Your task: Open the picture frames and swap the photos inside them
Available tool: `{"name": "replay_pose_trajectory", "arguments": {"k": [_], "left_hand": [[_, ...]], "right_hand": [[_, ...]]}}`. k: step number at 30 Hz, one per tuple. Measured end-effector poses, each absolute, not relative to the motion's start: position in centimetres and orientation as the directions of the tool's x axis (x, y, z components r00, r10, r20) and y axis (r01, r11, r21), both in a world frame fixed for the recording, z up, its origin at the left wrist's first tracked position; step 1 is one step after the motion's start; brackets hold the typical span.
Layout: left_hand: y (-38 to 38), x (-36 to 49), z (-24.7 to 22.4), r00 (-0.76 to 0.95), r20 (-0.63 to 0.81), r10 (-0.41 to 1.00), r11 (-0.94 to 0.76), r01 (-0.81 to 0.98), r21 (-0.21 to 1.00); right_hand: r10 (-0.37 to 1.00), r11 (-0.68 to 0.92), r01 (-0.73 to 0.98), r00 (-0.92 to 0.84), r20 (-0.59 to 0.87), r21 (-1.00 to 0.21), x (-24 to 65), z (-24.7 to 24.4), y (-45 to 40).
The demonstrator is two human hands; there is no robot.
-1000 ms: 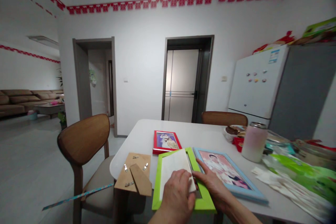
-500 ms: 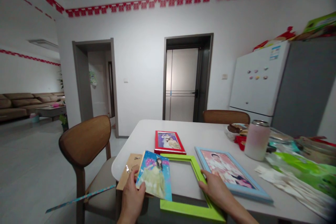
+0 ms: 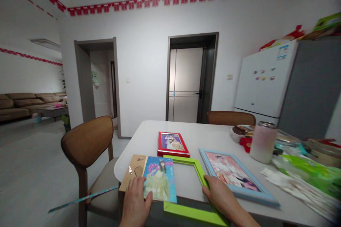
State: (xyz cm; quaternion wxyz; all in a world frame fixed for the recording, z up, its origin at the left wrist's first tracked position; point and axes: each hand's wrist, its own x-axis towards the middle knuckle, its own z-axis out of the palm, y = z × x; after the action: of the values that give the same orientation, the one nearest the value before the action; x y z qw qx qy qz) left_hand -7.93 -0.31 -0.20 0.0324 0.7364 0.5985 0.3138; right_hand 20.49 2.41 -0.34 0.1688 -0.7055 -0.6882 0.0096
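My left hand (image 3: 136, 200) lies over the lower left edge of a printed photo (image 3: 161, 179) showing a figure in a pale green dress on blue. Its fingers are laid out flat and the thumb is apart. Partly under the photo is a brown backing board (image 3: 133, 168) with metal clips. My right hand (image 3: 220, 195) grips the right side of an empty lime-green picture frame (image 3: 195, 212), thumb on top. The photo overlaps the frame's left side and hides it. Just right of that hand lies a light-blue picture frame (image 3: 266, 198) with a photo in it.
Behind the green frame, a red picture frame (image 3: 160, 148) rests on the white table (image 3: 144, 131). A pink-white tumbler (image 3: 263, 143), green packaging (image 3: 306, 170) and white gloves (image 3: 287, 184) crowd the right side. A wooden chair (image 3: 89, 142) stands left; a patterned strip (image 3: 82, 198) crosses it.
The photo was tilted in my left hand's pinch. Now it lies flatter and straighter, slightly farther right, and the fingers are spread over its edge. My right hand keeps its hold on the green frame.
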Motion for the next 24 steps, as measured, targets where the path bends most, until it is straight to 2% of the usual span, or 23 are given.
{"name": "replay_pose_trajectory", "arguments": {"k": [6, 11, 15, 17, 19, 21, 23, 24], "left_hand": [[-0.1, -5.8, -1.0, 0.369, 0.341, 0.864, -0.483, 0.799, 0.359], [0.7, -5.0, -1.5, 0.406, 0.321, 0.856, -0.500, 0.807, 0.314], [1.3, -5.2, -0.7, 0.380, 0.392, 0.838, -0.511, 0.798, 0.318], [1.8, -5.6, 0.3, 0.307, 0.489, 0.817, -0.525, 0.746, 0.409], [2.0, -5.7, 1.7, 0.138, 0.573, 0.808, -0.515, 0.639, 0.572], [2.0, -5.2, 3.1, -0.062, 0.558, 0.827, -0.482, 0.432, 0.762], [1.7, -3.8, 3.9, -0.188, 0.438, 0.879, -0.422, 0.121, 0.898], [1.5, -2.9, 4.0, -0.203, 0.364, 0.909, -0.381, -0.053, 0.923]], "right_hand": [[0.975, -0.009, 0.977, 0.056, 0.215, -0.215, 19.8, 0.3, 1.9], [0.976, -0.036, 0.986, 0.070, 0.207, -0.162, 19.5, 0.4, 1.5], [0.965, -0.005, 0.979, 0.059, 0.257, -0.206, 19.3, 0.8, 1.3], [0.935, 0.077, 0.951, 0.035, 0.353, -0.298, 18.9, 1.2, 1.2], [0.916, 0.188, 0.860, 0.021, 0.400, -0.474, 17.8, 1.7, 1.1], [0.946, 0.224, 0.659, 0.032, 0.324, -0.718, 16.3, 2.0, 1.3], [0.987, 0.114, 0.359, 0.063, 0.146, -0.926, 14.5, 2.0, 1.5], [0.996, 0.042, 0.188, 0.067, 0.056, -0.981, 13.7, 1.8, 1.6]]}}
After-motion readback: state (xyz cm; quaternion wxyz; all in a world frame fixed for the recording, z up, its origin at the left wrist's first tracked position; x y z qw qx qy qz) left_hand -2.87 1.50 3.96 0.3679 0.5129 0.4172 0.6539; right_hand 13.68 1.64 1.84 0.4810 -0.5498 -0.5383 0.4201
